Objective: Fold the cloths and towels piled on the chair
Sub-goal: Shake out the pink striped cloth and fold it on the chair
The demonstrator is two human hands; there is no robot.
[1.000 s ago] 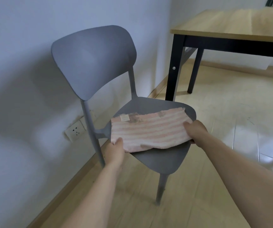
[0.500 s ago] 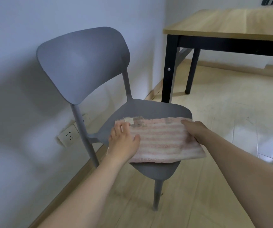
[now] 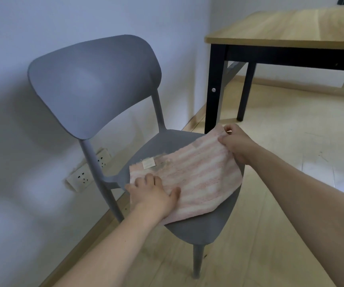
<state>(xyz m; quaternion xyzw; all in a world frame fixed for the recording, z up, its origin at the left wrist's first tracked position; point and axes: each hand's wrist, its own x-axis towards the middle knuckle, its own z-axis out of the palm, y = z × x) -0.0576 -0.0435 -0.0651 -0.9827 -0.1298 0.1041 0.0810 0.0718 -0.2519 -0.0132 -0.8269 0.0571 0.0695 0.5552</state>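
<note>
— What colour is the chair [image 3: 96, 79]?

— Plain grey all over: back, seat and legs alike, no pattern.

— And the towel [image 3: 198, 172] on it?

— Pale pink and white, in broad soft stripes. Near one edge sits a small cream label [image 3: 148, 163], and beside that a dull greyish smudge.

— The table [image 3: 291, 27]?

— A light wood top with a faint grain, on a black frame and black legs.

— The floor [image 3: 291, 141]?

— Pale beige boards, glossy further off, where they catch whitish light.

— The wall [image 3: 22, 59]?

— White with a bluish cast, plain. Low down there are two white sockets [image 3: 84, 179], and a light wood skirting strip runs along the bottom.
</note>
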